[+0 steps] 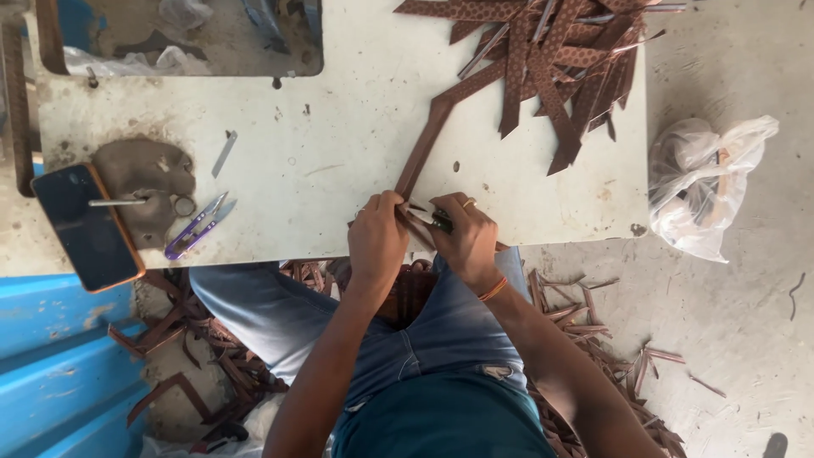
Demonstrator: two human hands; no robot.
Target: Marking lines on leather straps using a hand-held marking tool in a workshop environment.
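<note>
**Hands on the brown strip at the table edge**

My left hand (377, 240) is closed around the near end of a long brown strip (426, 140), low centre of the frame. My right hand (465, 237) grips a small dark-handled tool (431, 219) against that same end. The strip runs up toward a pile of brown strips (555, 64), upper right. Purple snips (199, 226) and a phone (86, 226) lie at left on the white table (339, 136).

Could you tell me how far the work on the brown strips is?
Cut scraps lie on the floor. The left hand and right hand work one brown strip at the table edge. A pile of strips waits on the table.
</note>
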